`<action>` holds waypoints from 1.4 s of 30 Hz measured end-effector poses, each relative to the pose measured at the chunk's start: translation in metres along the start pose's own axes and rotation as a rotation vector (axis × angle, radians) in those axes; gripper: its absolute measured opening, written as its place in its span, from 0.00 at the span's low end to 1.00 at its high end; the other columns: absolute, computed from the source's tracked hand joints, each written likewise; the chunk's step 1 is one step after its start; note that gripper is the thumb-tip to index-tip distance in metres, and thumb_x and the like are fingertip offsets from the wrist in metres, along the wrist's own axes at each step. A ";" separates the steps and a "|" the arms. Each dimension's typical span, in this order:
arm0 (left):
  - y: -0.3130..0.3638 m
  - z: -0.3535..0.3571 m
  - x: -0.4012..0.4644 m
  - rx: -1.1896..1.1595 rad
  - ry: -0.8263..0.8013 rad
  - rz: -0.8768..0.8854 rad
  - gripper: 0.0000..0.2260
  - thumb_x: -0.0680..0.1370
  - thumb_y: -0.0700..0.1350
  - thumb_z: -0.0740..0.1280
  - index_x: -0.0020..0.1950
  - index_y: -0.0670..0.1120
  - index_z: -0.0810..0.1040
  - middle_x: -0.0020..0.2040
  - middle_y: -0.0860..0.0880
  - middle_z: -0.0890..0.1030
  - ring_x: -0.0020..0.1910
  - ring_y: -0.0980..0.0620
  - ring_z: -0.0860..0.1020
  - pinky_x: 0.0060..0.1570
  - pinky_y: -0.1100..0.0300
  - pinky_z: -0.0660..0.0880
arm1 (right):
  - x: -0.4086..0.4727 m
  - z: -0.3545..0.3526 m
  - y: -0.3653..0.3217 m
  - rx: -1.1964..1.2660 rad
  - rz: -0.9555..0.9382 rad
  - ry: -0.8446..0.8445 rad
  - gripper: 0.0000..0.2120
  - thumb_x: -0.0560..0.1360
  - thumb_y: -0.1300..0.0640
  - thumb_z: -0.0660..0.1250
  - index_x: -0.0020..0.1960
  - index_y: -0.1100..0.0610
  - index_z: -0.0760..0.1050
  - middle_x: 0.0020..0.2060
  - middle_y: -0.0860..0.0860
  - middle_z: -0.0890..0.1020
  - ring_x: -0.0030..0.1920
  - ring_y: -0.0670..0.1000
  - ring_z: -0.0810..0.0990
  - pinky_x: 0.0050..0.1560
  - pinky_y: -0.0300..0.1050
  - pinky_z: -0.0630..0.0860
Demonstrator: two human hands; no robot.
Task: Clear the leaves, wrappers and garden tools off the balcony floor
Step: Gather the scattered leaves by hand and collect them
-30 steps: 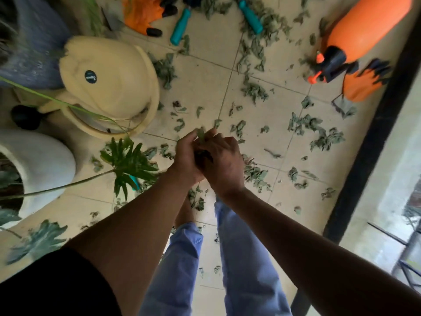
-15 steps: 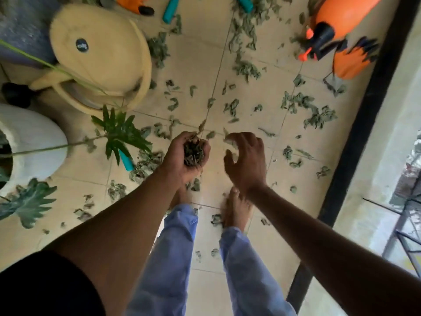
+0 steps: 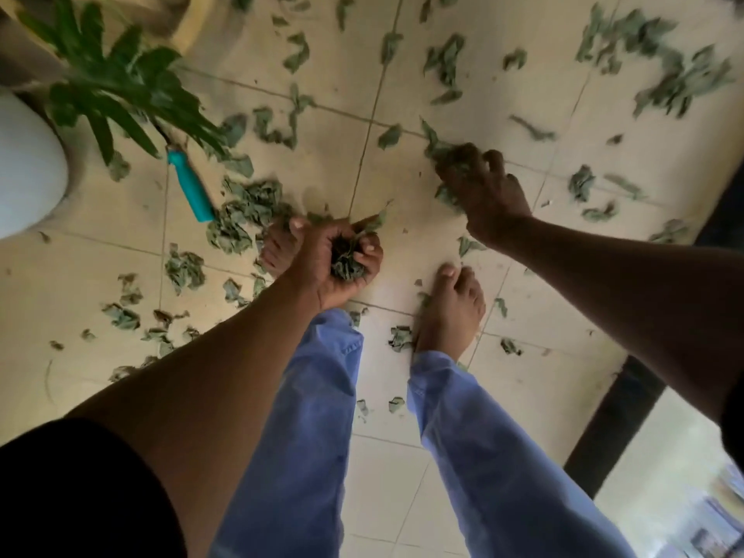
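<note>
Dried green leaves (image 3: 247, 219) lie scattered over the beige tiled balcony floor (image 3: 402, 66). My left hand (image 3: 336, 261) grips a bunch of gathered leaves (image 3: 346, 263) in its curled fingers, just above my bare feet. My right hand (image 3: 485, 191) reaches down to the floor farther right, and its curled fingers close around a few leaves (image 3: 441, 149). A teal tool handle (image 3: 191, 187) lies on the tiles to the left, its far end hidden under a plant leaf.
A white pot (image 3: 28, 167) stands at the left edge with a green plant leaf (image 3: 116, 86) hanging over the floor. My bare feet (image 3: 451, 312) and blue trouser legs fill the lower middle. A dark railing post (image 3: 612, 420) borders the right side.
The view has dropped closer to the floor. My right hand moved away from the left and down onto leaves at the right. My left hand keeps its bunch.
</note>
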State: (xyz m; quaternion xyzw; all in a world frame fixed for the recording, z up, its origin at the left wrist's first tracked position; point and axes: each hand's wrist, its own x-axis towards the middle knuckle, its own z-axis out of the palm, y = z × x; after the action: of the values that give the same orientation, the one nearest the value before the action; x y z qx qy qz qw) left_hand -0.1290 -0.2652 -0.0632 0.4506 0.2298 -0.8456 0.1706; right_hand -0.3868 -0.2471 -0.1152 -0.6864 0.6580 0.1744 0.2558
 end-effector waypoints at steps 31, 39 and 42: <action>-0.082 0.128 -0.044 -0.050 0.046 0.275 0.31 0.81 0.66 0.59 0.60 0.39 0.82 0.50 0.42 0.85 0.55 0.41 0.83 0.57 0.47 0.81 | -0.151 -0.138 -0.091 0.586 -0.069 0.345 0.20 0.79 0.60 0.60 0.69 0.56 0.76 0.68 0.55 0.78 0.56 0.61 0.83 0.42 0.51 0.83; -0.084 0.094 -0.064 0.016 0.099 0.295 0.22 0.84 0.48 0.57 0.32 0.45 0.78 0.35 0.47 0.79 0.42 0.47 0.81 0.53 0.53 0.77 | -0.151 -0.105 -0.120 0.484 -0.146 0.249 0.23 0.76 0.63 0.63 0.68 0.49 0.66 0.59 0.51 0.75 0.57 0.57 0.77 0.48 0.61 0.81; -0.096 0.075 -0.074 0.055 0.115 0.247 0.14 0.83 0.46 0.56 0.41 0.45 0.74 0.41 0.46 0.74 0.44 0.46 0.77 0.50 0.54 0.73 | -0.161 -0.097 -0.134 0.491 -0.085 0.274 0.18 0.75 0.61 0.63 0.62 0.46 0.66 0.56 0.49 0.69 0.51 0.55 0.77 0.43 0.58 0.81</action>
State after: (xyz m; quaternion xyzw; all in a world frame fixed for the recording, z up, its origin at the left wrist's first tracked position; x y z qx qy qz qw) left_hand -0.1879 -0.2194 0.0583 0.5277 0.1585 -0.7970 0.2476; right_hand -0.2755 -0.1720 0.0721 -0.6482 0.6795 -0.0955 0.3301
